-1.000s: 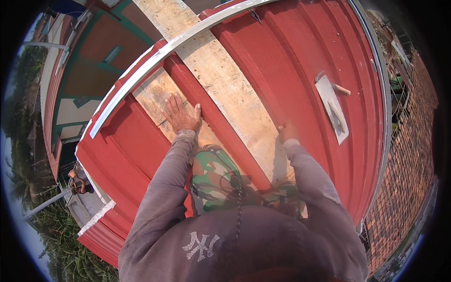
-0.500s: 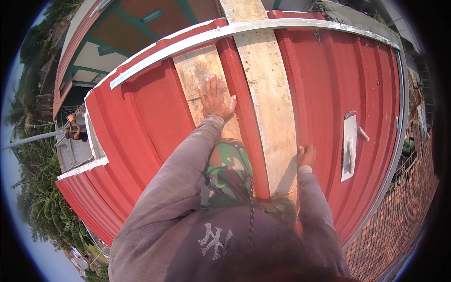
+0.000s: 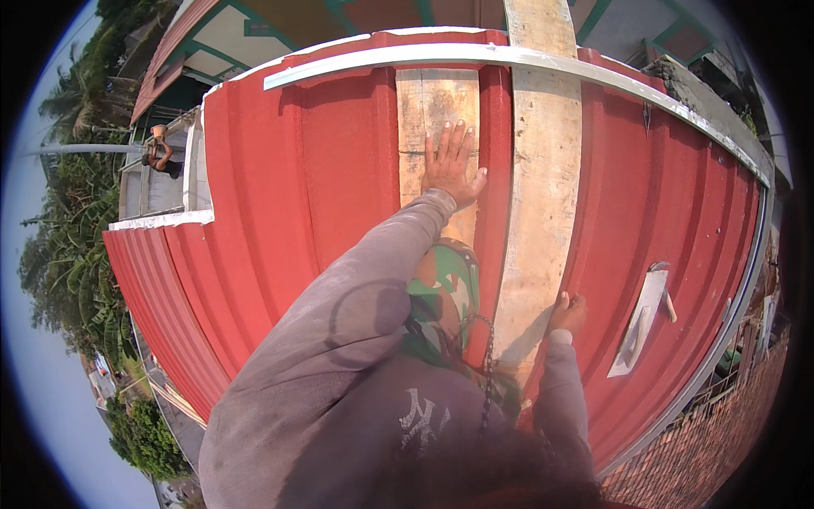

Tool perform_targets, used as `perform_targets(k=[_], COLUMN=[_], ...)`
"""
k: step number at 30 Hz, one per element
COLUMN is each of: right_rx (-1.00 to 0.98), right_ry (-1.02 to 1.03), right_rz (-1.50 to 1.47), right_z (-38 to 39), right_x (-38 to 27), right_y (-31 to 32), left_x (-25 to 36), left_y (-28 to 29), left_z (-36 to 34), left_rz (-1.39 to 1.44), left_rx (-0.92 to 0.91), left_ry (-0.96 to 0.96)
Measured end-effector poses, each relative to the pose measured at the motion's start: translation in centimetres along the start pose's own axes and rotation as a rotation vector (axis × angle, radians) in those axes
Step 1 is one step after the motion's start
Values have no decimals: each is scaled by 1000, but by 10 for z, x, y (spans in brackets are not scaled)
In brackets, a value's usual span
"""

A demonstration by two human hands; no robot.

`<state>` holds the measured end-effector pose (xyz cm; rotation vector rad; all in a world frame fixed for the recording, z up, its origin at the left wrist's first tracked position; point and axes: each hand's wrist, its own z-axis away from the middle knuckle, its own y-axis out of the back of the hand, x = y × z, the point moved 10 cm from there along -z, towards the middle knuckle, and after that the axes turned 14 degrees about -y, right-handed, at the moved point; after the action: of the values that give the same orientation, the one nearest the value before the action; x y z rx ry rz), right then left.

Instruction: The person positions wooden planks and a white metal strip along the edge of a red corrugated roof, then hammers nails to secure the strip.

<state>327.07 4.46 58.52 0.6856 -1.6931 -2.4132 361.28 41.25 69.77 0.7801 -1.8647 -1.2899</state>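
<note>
My left hand (image 3: 452, 174) lies flat with fingers spread on a short, worn wooden board (image 3: 424, 106) set between ribs of the red metal roof (image 3: 339, 178). Beside it a longer wooden plank (image 3: 544, 170) runs up the roof and passes under a pale metal strip (image 3: 381, 58). Close to the plank's lower right edge is my right hand (image 3: 569, 317), its fingers loosely bent and apart, with nothing visible in them. Whether it presses on the plank or the roof is unclear. Right of it lies a whitish flat trowel (image 3: 638, 331) with a handle, partly over another tool (image 3: 671, 307).
At the far left a person (image 3: 161, 157) stands lower down by a white-edged opening, holding up an orange bucket-like thing (image 3: 158, 131). The roof's right edge has a metal border (image 3: 757, 237), with a brick-coloured tiled surface (image 3: 695, 458) below. Trees (image 3: 85, 271) stand beyond the left edge.
The view has turned, so the boards and strip sit farther right and the trowel looks more tilted. Both hands stay at the same places on the boards.
</note>
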Motion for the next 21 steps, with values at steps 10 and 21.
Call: perform_targets(k=[10, 21], right_rx=[1, 46], right_ry=[18, 62], right_rz=[26, 45], right_z=[-2, 10], right_x=[2, 1], right_y=[-1, -9], left_x=[-1, -8], left_y=[3, 4], left_z=[4, 5], left_rz=[11, 5], left_rx=[3, 24], left_ry=[4, -2])
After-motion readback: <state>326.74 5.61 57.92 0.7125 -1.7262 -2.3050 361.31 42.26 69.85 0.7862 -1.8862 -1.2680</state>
